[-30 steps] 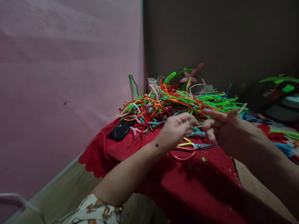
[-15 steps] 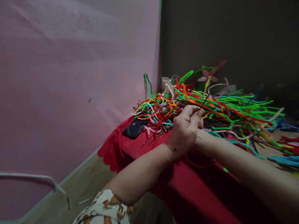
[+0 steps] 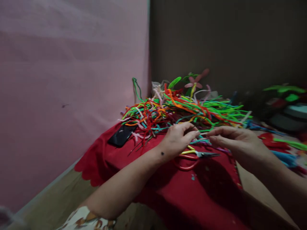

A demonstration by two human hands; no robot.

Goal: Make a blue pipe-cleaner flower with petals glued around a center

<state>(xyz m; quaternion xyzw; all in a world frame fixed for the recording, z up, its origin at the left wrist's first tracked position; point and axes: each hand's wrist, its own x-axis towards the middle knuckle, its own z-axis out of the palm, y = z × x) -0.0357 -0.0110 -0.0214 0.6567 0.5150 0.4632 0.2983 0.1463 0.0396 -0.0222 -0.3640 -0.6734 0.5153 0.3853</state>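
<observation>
The left hand [image 3: 178, 140] and right hand [image 3: 233, 140] meet fingertip to fingertip low over the red cloth [image 3: 168, 188] on the counter. Each hand's fingers are drawn together in a pinch. It is too blurred to tell whether a strand is caught between them. The pipe cleaners [image 3: 182, 110] lie heaped just beyond the fingertips on the far side, most strands running left to right. Both hands are about equally near. The scissors [image 3: 196, 155] rest just below the hands (blades pointing right), and a phone [image 3: 122, 135] lies off to the left.

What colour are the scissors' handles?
One handle of the scissors is yellow, the other red-orange; seen in the head view.
</observation>
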